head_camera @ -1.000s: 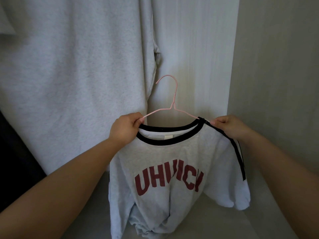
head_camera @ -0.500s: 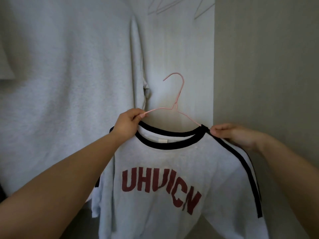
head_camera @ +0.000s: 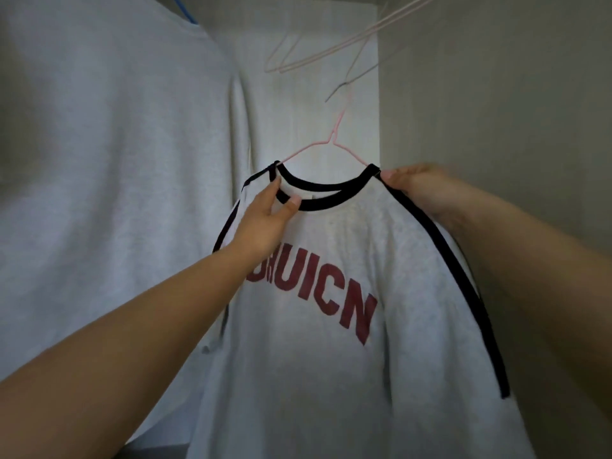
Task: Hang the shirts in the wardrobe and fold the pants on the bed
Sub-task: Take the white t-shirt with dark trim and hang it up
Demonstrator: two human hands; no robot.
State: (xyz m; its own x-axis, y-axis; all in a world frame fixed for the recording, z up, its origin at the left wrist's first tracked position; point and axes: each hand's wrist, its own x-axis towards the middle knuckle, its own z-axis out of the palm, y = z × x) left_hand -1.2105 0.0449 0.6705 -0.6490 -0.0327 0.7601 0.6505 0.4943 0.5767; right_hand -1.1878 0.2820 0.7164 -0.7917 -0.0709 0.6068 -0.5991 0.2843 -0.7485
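A light grey shirt (head_camera: 347,342) with black collar trim, black shoulder stripes and red letters hangs on a pink wire hanger (head_camera: 334,137). I hold it up inside the wardrobe. My left hand (head_camera: 265,220) pinches the collar at its left side, thumb on the front trim. My right hand (head_camera: 420,190) grips the right shoulder of the shirt where the collar meets the stripe. The hanger's hook points up toward the empty hangers above.
A large grey garment (head_camera: 109,180) on a blue hanger (head_camera: 183,11) fills the left of the wardrobe. Empty pink and pale wire hangers (head_camera: 331,44) hang at the top centre. The wardrobe's side wall (head_camera: 496,94) stands close on the right.
Both hands have lifted the shirt and hanger higher into the wardrobe. My left hand shifted from the hanger arm to the collar's front. The empty hangers above came into view.
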